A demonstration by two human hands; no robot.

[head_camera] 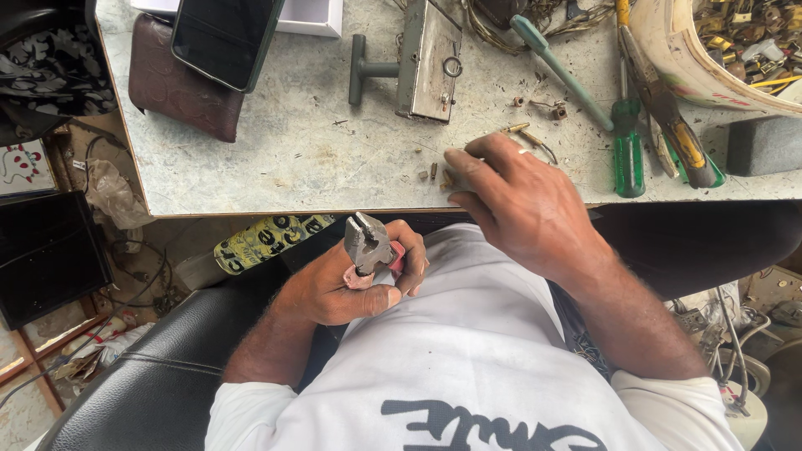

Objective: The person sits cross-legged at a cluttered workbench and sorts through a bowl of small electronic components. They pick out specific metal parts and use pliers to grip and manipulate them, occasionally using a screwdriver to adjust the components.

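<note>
Your left hand (351,288) wrapped tight round pliers (368,244), held at your lap. Right hand (514,200) on bench (284,159), fingertips pinching small brass bits (434,174), lock (426,58) sits behind.

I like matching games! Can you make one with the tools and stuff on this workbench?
Things:
1. grey metal pliers
2. black phone
3. green-handled screwdriver
4. grey metal door lock

Places:
A. lying on a brown leather wallet
B. held in the left hand
C. at the middle back of the table
D. right of the right hand

Pairs: 1-B, 2-A, 3-D, 4-C
</note>
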